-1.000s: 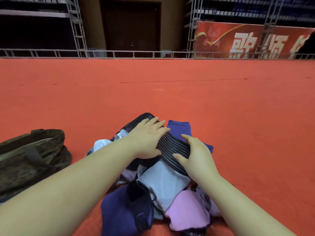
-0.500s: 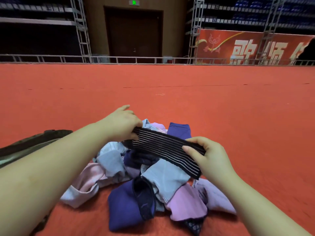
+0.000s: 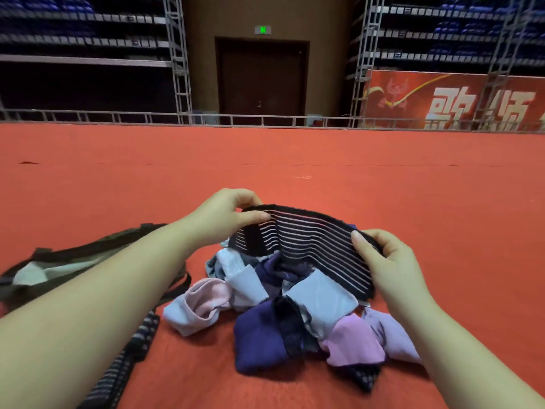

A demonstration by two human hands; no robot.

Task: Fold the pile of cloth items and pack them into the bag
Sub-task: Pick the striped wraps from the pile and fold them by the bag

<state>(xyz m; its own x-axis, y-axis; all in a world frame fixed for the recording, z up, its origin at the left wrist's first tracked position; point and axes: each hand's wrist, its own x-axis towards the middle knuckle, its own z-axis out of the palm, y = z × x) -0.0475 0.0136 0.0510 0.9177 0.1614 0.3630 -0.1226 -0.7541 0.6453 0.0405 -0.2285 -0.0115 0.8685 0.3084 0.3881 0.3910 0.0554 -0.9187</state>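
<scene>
Red carpeted floor (image 3: 383,187) all round. Ahead of my hands, a low metal rail (image 3: 265,121), a dark closed door (image 3: 262,78) with a green sign over it, a red banner with pale characters (image 3: 454,98) off to the right. Below and between my hands, the pile of cloth items (image 3: 295,305) lies on the floor: pale blue, navy, pink and lilac pieces tumbled together. Left of my left forearm, the olive-green fabric bag (image 3: 67,261) lies slumped, partly hidden by that arm; a dark striped piece (image 3: 124,367) shows under it.

My left hand (image 3: 221,219) pinches the far left end of a black elastic band with thin white stripes (image 3: 303,249), thumb on top. My right hand (image 3: 389,267) grips its right end, thumb across the face. The band sags between them, above the pile. Both forearms reach forward.
</scene>
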